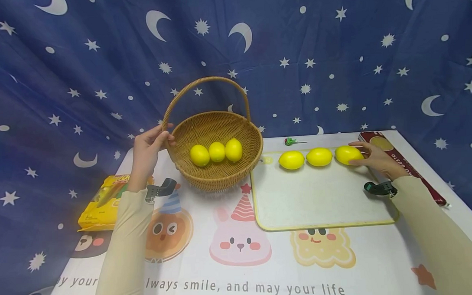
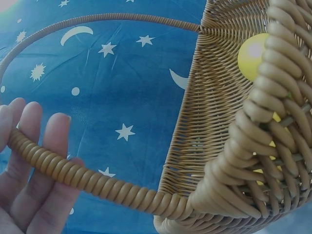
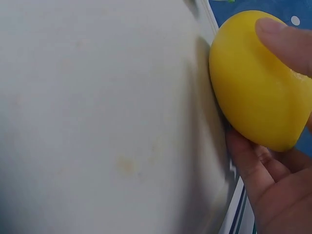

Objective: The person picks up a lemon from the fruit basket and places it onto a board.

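My left hand [image 1: 147, 150] holds the handle of a brown wicker basket [image 1: 217, 180] near its left end, fingers behind it in the left wrist view. Three yellow lemons [image 1: 217, 152] lie side by side inside the basket. On the right, my right hand [image 1: 378, 160] grips a lemon [image 1: 347, 155] between thumb and fingers, low over the far right part of a white cutting board [image 1: 320, 201]. Two more lemons, a middle one [image 1: 319, 156] and a left one [image 1: 291, 160], sit in a row with it along the board's far side. The right wrist view shows the gripped lemon [image 3: 258, 83] close up.
A yellow packet [image 1: 101, 204] lies at the left, partly behind the left forearm. Beyond the board is a small green item [image 1: 289, 141] with a thin stick. A long dark red package [image 1: 420, 180] runs along the right side. A starry blue curtain [image 1: 295, 54] hangs behind the table.
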`<state>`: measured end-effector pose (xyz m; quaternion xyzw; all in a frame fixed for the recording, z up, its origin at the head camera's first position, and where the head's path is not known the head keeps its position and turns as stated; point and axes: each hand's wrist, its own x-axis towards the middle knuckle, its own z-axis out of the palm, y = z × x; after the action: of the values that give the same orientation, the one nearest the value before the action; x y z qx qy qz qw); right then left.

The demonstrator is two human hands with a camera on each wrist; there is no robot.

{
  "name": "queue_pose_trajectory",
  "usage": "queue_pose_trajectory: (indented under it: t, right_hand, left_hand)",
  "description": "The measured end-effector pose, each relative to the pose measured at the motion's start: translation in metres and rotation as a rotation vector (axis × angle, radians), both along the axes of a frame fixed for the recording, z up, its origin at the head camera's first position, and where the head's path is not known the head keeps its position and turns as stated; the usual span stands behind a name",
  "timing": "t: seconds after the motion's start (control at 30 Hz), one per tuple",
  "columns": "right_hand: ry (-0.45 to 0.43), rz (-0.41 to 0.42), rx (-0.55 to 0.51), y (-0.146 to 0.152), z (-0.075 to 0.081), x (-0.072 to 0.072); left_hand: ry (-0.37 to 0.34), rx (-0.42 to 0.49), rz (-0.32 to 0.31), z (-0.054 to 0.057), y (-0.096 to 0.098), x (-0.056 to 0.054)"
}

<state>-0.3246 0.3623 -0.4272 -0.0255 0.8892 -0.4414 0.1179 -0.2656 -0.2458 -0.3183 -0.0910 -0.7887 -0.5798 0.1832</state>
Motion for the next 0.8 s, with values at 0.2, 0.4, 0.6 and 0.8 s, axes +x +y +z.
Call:
queue_pose_trajectory:
  t: [0.2,0.4,0.6,0.8]
  right_hand:
    - [0.000,0.032,0.019,0.0034,-0.0017,-0.0034]
    - [-0.005,0.039,0.028,0.0030,-0.0001,-0.0030]
    - [-0.002,0.027,0.034,0.0028,0.0007,-0.0017]
    - [0.010,0.044,0.064,0.0030,0.0009,-0.0014]
  left_hand:
    - [0.002,0.002,-0.004,0.0003,0.0005,0.0000]
    - [0.007,0.008,-0.009,0.0017,0.0013,0.0007]
    - [0.000,0.004,-0.014,0.0031,0.0022,0.0017]
    - [-0.010,0.006,-0.019,0.0048,0.0028,0.0035]
